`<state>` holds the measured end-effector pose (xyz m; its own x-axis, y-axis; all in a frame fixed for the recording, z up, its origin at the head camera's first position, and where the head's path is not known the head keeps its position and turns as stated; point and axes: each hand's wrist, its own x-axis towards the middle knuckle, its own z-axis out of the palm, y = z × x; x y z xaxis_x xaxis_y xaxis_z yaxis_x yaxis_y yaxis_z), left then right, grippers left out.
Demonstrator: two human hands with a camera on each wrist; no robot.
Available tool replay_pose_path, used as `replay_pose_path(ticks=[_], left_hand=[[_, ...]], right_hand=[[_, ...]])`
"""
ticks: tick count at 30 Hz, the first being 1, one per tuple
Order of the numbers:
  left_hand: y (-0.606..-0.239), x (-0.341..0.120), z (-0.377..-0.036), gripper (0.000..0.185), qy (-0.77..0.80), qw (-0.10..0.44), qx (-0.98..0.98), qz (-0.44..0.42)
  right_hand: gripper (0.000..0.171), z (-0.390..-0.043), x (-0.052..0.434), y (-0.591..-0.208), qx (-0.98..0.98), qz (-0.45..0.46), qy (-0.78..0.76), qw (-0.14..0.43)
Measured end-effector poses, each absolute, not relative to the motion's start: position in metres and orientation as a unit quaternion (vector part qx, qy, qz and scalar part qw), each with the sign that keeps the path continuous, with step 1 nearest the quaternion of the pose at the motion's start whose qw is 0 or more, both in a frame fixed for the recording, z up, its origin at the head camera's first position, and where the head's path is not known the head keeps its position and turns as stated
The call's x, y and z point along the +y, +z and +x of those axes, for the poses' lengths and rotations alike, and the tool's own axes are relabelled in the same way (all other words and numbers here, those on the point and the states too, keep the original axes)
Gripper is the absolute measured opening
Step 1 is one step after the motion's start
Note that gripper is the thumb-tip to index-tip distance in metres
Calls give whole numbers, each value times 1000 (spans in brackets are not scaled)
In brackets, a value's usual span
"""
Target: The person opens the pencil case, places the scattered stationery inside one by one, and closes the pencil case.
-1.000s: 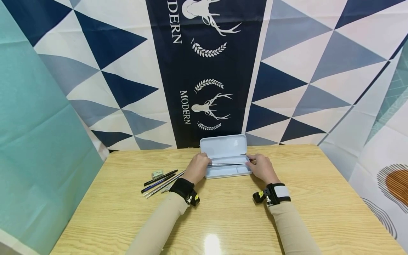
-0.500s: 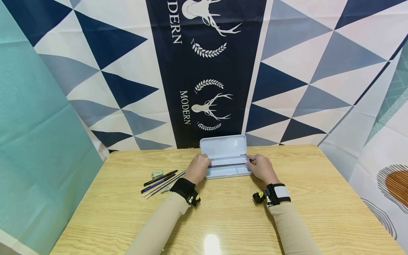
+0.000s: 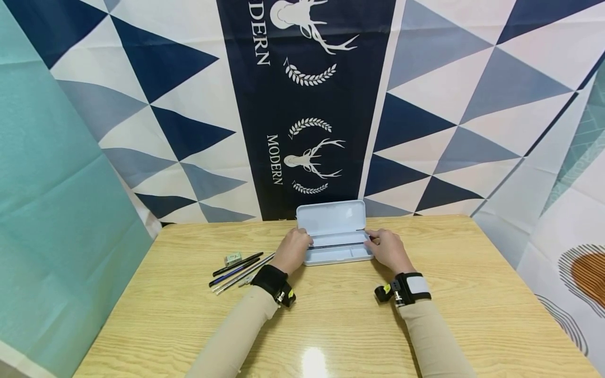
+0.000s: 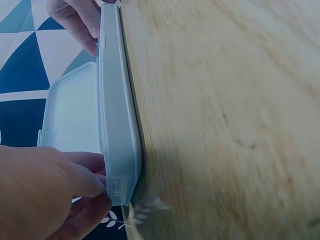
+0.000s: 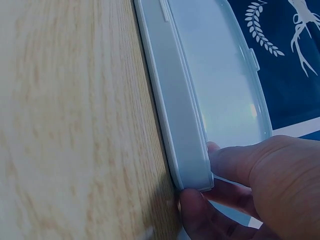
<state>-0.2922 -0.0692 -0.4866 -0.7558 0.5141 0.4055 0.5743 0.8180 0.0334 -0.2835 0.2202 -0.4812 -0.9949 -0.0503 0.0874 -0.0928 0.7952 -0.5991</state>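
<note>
A light blue pencil case (image 3: 328, 256) lies at the table's back edge with its lid (image 3: 332, 218) raised. My left hand (image 3: 293, 249) grips the left end of the case. At the opposite end my right hand (image 3: 388, 249) holds the corner, its thumb by the rim and other fingers around the outside in the right wrist view. A thin dark rod (image 3: 337, 245) runs lengthwise across the case between my hands; both its ends are hidden, and I cannot tell whether my fingers touch it. A small divider shows in the front part of the tray.
Left of my left hand lie a black pen (image 3: 238, 264), a blue pen (image 3: 233, 272) and clear or silvery sticks (image 3: 243, 275). A small boxed eraser (image 3: 233, 258) sits behind them. Patterned cloth (image 3: 189, 131) hangs just beyond the table (image 3: 326, 315).
The thin rod across the case looked pale and slightly slanted one second ago; now it looks dark and straighter. Both hands have stayed almost in place.
</note>
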Motion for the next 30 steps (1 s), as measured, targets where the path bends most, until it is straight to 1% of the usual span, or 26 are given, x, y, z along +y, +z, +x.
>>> replay_pose_path(ticks=[3, 4, 13, 17, 18, 22, 24, 25, 30], left_hand=[[-480, -68, -286, 27, -84, 183, -939, -279], [-473, -67, -281, 24, -86, 173, -942, -274], [-470, -68, -283, 22, -99, 163, -945, -264], [-469, -70, -285, 21, -120, 174, -938, -276], [-478, -73, -295, 20, -127, 185, -932, -283], [-473, -74, -297, 18, -135, 194, -930, -282], [-470, -74, -296, 19, -137, 194, -931, -276], [-458, -72, -287, 20, -135, 186, -935, -269], [-455, -77, -283, 20, -133, 173, -941, -257]], right_hand=[[42, -284, 220, -481, -946, 41, 320, 34], [42, -284, 220, -480, -945, 41, 322, 34], [42, -283, 220, -480, -945, 36, 325, 30], [42, -283, 221, -479, -945, 35, 324, 29], [42, -283, 221, -479, -945, 35, 323, 29], [41, -284, 221, -480, -946, 32, 320, 30], [41, -283, 221, -481, -947, 30, 319, 32], [41, -283, 221, -480, -946, 30, 321, 32], [41, -283, 220, -481, -942, 32, 331, 33]])
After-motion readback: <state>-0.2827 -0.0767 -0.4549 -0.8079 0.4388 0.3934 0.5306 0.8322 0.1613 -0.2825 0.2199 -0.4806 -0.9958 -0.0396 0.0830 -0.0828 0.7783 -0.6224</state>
